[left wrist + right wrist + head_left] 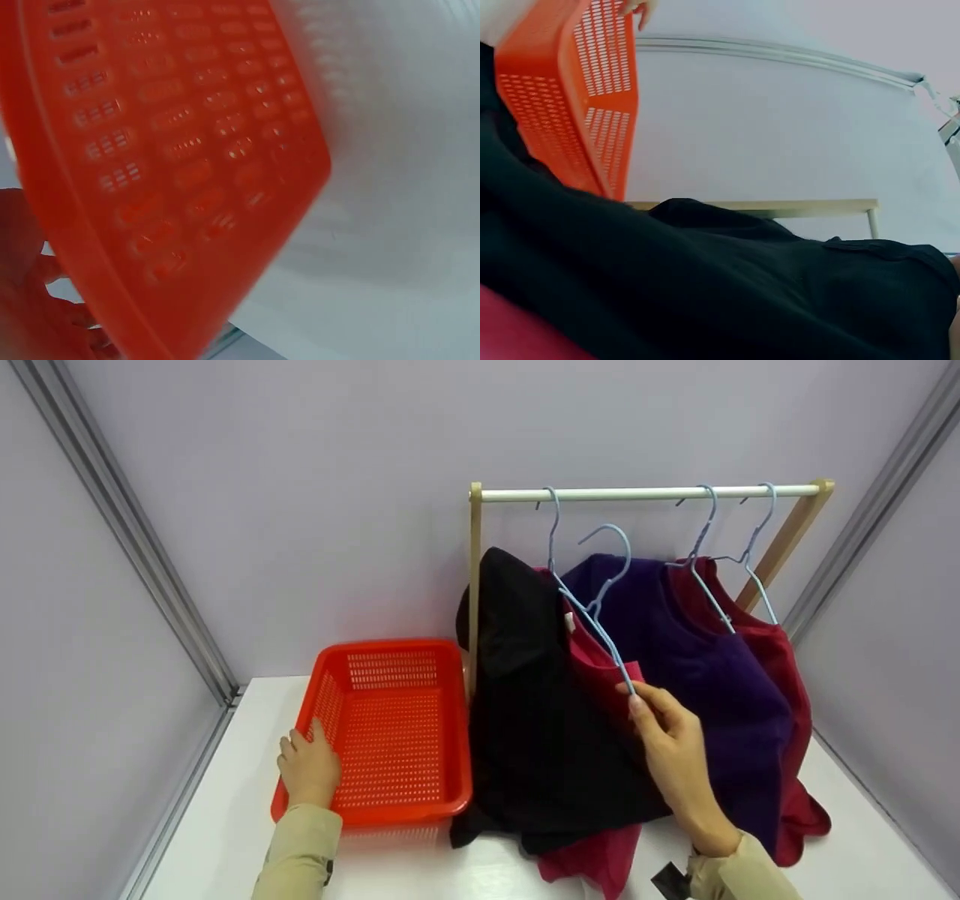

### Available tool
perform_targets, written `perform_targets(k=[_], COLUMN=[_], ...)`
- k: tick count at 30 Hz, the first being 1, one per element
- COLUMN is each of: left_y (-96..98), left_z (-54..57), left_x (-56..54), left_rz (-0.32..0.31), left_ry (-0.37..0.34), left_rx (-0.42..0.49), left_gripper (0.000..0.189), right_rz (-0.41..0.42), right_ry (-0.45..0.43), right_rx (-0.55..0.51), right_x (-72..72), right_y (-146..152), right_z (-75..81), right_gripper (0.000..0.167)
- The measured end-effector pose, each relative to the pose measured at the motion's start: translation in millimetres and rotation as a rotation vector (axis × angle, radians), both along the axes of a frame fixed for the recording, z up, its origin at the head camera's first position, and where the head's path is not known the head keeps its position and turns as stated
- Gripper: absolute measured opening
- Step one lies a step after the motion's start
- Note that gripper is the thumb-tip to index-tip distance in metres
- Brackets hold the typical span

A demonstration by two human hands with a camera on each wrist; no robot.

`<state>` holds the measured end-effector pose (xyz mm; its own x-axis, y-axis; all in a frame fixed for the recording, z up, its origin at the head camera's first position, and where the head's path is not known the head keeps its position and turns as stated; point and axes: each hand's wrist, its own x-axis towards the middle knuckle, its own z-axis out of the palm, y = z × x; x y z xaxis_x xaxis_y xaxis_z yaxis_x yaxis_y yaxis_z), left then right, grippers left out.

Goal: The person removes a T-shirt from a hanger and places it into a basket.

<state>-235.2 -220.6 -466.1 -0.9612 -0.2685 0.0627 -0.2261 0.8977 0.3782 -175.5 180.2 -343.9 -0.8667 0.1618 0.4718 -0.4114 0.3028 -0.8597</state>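
Observation:
My left hand (309,769) grips the left rim of a red plastic basket (463,720), thumb on the inner side. The basket holds nothing; its slotted outer wall (187,150) fills much of the left wrist view. With thumb and fingers my right hand (675,750) pinches the lower end of a light blue clothes hanger (611,577), whose hook is off the rail. Beside it hang a black garment (540,720) and a pink garment (589,649). Another blue hanger (553,521) hooks over the rail. The black garment (780,277) hides the right hand's grip in the right wrist view.
A small clothes rack with a white rail (622,495) and wooden posts (475,585) stands at the back right. A purple garment (720,697) and a dark red garment (787,675) hang at its right on blue hangers. Light walls surround the white table (210,810).

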Motion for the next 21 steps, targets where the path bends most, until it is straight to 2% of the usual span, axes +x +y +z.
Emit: perform_targets(k=[4,12,15,21], left_y=[10.5,40.8,50.6,63.1], left_z=[3.8,17.1,22.3,28.8], left_x=[-5.1,-14.1,-15.1,-16.5], left_rz=[-0.019,-0.103,-0.130,-0.160], left_ry=[0.049,0.179,0.201,0.230], left_rx=[-0.001,0.034,0.036,0.009], left_gripper=[0.056,0.052,0.051,0.049], right_rz=[-0.026,-0.124,-0.146,-0.168], right_ry=[0.045,0.100,0.127,0.135], right_rx=[0.055,0.157,0.192,0.193], right_x=[2.2,3.3,2.3,2.4], right_y=[4.9,17.1,23.4,40.3], right_z=[-11.2,-31.1,-35.7,-40.3], right_gripper=[0.018,0.019,0.019,0.021])
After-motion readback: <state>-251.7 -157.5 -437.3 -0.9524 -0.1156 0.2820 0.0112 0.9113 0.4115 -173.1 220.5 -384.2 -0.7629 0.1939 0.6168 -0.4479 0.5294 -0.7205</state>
